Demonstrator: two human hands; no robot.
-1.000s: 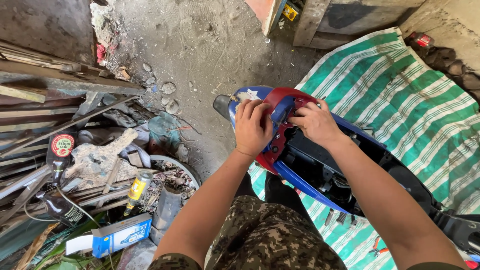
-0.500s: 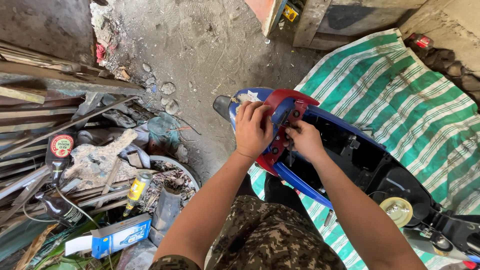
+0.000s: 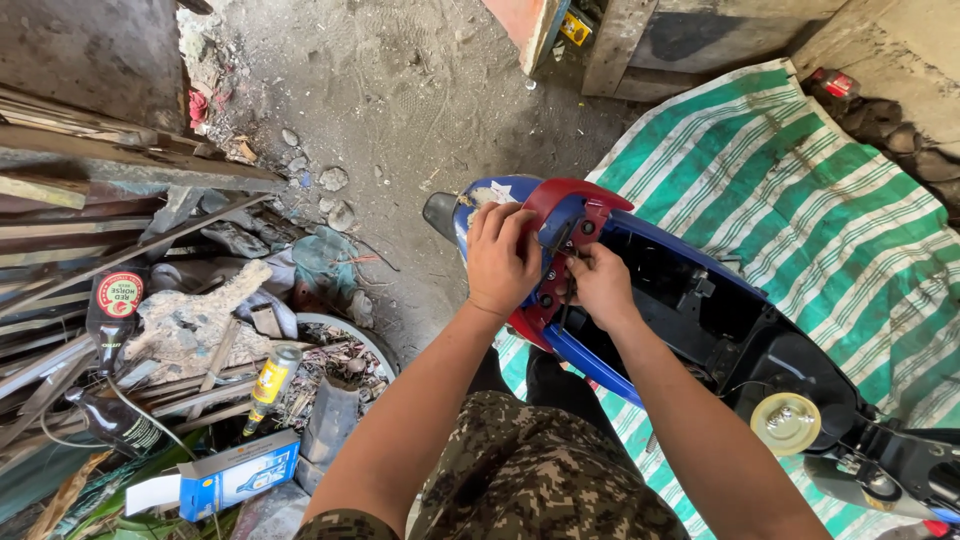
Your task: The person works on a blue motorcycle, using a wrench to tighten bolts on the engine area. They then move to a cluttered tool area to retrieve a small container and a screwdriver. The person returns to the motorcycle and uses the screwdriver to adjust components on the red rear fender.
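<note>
Over the green-and-white striped tarp (image 3: 800,200), a stripped blue scooter tail (image 3: 600,365) lies with its long axis running from the far-left tip toward the near right, and a red grab rail (image 3: 570,200) caps its far end. Left hand (image 3: 500,258) lies curled over the rail's left arm, fingers closed on it. Right hand (image 3: 603,285), just beside it on the inner side, has its fingertips pinched together at the rail's mounting bolts; whether they grip anything I cannot tell.

My right hand (image 3: 600,285) has slid from the open seat well back to the red rail (image 3: 560,255), fingers now at its underside beside my left hand (image 3: 500,260).
</note>
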